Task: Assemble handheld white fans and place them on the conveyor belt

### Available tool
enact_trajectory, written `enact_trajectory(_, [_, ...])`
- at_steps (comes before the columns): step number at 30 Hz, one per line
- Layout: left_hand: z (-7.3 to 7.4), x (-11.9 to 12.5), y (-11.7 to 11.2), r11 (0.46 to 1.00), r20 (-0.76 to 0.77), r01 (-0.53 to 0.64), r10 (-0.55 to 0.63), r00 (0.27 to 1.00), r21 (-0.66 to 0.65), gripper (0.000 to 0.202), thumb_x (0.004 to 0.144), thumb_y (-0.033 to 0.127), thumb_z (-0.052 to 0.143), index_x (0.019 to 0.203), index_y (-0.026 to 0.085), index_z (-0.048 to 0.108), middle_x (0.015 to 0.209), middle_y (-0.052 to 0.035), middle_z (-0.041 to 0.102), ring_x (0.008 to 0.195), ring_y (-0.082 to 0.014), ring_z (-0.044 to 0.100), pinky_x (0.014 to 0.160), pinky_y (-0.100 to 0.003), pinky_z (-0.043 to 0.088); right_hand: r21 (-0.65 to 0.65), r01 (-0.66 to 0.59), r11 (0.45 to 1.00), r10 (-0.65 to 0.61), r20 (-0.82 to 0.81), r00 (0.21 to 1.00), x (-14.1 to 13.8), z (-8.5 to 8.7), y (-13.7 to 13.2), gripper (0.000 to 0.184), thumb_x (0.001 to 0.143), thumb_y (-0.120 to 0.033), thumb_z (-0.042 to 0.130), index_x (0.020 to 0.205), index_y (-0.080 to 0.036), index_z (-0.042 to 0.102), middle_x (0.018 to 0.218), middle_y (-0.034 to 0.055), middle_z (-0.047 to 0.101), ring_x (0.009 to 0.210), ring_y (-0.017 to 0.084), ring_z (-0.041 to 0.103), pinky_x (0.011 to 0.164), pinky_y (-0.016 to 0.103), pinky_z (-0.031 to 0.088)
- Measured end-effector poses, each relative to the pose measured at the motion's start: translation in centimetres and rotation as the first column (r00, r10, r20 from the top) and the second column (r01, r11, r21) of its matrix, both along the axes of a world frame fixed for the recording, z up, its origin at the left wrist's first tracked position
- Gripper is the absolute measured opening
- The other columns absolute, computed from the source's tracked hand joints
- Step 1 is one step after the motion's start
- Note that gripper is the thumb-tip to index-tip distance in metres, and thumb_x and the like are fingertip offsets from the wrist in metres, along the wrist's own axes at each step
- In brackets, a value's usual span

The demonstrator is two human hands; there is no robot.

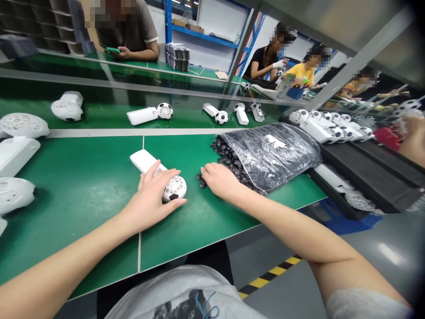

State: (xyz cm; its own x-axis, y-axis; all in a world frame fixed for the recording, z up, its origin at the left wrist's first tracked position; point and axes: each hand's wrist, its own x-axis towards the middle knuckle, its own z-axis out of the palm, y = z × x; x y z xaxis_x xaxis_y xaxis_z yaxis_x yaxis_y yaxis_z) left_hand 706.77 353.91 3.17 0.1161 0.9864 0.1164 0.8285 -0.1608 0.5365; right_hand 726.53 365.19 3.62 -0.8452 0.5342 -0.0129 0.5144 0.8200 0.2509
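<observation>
A white handheld fan (143,161) with a football-patterned round head (175,188) lies on the green table. Across it rests my left hand (154,188), its fingers on the far side and the thumb at the near side of the head, gripping it. My right hand (217,179) is closed, fingertips pinched down at loose small black plastic pieces (202,183) on the tabletop. What sits between those fingertips is mostly covered. Just beyond, a clear plastic bag (275,153) lies on its side, and more black pieces (229,160) spill from its mouth.
Several similar fans (142,116) lie along the green strip behind, and others (20,155) stand at the left. A black tray (361,164) bears fans at the right. Across the line a person (133,35) holds a green phone; other people work farther right.
</observation>
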Motion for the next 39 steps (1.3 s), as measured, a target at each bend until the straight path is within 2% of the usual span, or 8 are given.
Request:
enact_trajectory(6, [0.8,-1.0,0.4,0.98,0.12,0.178,-0.167,0.979,-0.089,0.056,0.073,0.034,0.057,0.126,0.022,0.042,0.141,-0.0088,0.034,0.137,-0.0274,0.008,0.107,-0.047,0.024,-0.196,0.023,0.98,-0.065,-0.211,0.975,-0.3,1.1,-0.2,0.019,0.087,-0.014,0.044,0.085,-0.011,0.063,0.081,0.0108,0.064,0.076,0.021,0.058,0.072,0.033,0.038])
enact_trajectory(12, [0.7,-1.0,0.4,0.986,0.194,0.154,-0.139,0.971,-0.066,0.051,0.072,0.042,0.059,0.116,0.022,0.047,0.135,-0.0084,0.042,0.136,-0.029,0.011,0.107,-0.049,0.023,-0.666,-0.328,0.67,-0.27,-0.631,0.727,-1.0,1.3,-3.7,0.006,0.082,-0.022,0.056,0.083,-0.019,0.061,0.081,-0.0006,0.062,0.075,0.012,0.056,0.072,0.025,0.044])
enact_trajectory(23, [0.5,0.1,0.8,0.991,0.216,0.131,-0.122,0.969,-0.027,0.028,0.073,0.029,0.055,0.099,0.02,0.05,0.121,-0.0071,0.05,0.135,-0.0255,0.014,0.108,-0.046,0.023,-0.819,-0.348,0.456,-0.459,-0.551,0.696,-2.5,-0.2,-2.9,0.019,0.072,-0.029,0.067,0.069,-0.016,0.054,0.066,-0.0036,0.053,0.06,0.009,0.048,0.059,0.022,0.041])
enact_trajectory(25, [0.4,-0.1,0.8,0.985,0.218,0.167,-0.156,0.963,-0.032,0.03,0.074,0.028,0.054,0.102,0.021,0.048,0.123,-0.0071,0.049,0.135,-0.0251,0.014,0.107,-0.047,0.023,-0.805,-0.295,0.514,-0.445,-0.545,0.711,-2.1,-0.1,-2.4,0.018,0.073,-0.031,0.065,0.076,-0.016,0.055,0.072,-0.0019,0.055,0.062,0.009,0.049,0.059,0.023,0.042])
enact_trajectory(28, [0.2,-0.5,0.7,0.979,0.204,0.204,-0.195,0.959,-0.022,0.04,0.073,0.034,0.058,0.109,0.022,0.045,0.127,-0.0088,0.041,0.134,-0.0265,0.016,0.107,-0.048,0.024,-0.641,-0.077,0.764,-0.365,-0.526,0.768,-1.0,0.2,-1.4,0.019,0.076,-0.029,0.064,0.089,-0.017,0.06,0.088,0.0035,0.057,0.074,0.013,0.052,0.071,0.028,0.044])
enact_trajectory(30, [0.1,-0.6,0.5,0.991,0.166,0.13,-0.125,0.978,-0.017,0.051,0.068,0.043,0.064,0.11,0.023,0.046,0.128,-0.0106,0.035,0.13,-0.0306,0.02,0.104,-0.051,0.027,-0.503,0.071,0.861,-0.331,-0.448,0.831,-0.2,0.3,-0.9,0.016,0.078,-0.024,0.061,0.092,-0.017,0.062,0.091,0.0056,0.057,0.081,0.016,0.053,0.077,0.03,0.042])
enact_trajectory(33, [0.2,-0.8,0.4,1.0,0.125,0.012,-0.008,0.992,-0.028,0.055,0.062,0.048,0.068,0.109,0.026,0.051,0.12,-0.0096,0.034,0.122,-0.0338,0.028,0.099,-0.054,0.032,-0.462,0.124,0.878,-0.312,-0.357,0.881,0.5,0.2,-0.5,0.014,0.084,-0.018,0.053,0.091,-0.018,0.065,0.087,0.0055,0.059,0.083,0.016,0.055,0.079,0.029,0.042])
enact_trajectory(39, [0.8,-1.5,0.3,0.982,0.238,0.149,-0.119,0.964,-0.114,0.046,0.068,0.023,0.058,0.113,0.03,0.049,0.124,-0.0049,0.032,0.121,-0.0271,0.035,0.099,-0.042,0.037,-0.501,0.065,0.863,-0.275,-0.358,0.892,0.0,0.0,-0.2,0.005,0.081,-0.019,0.057,0.081,-0.018,0.062,0.086,0.0036,0.056,0.077,0.014,0.054,0.075,0.026,0.043])
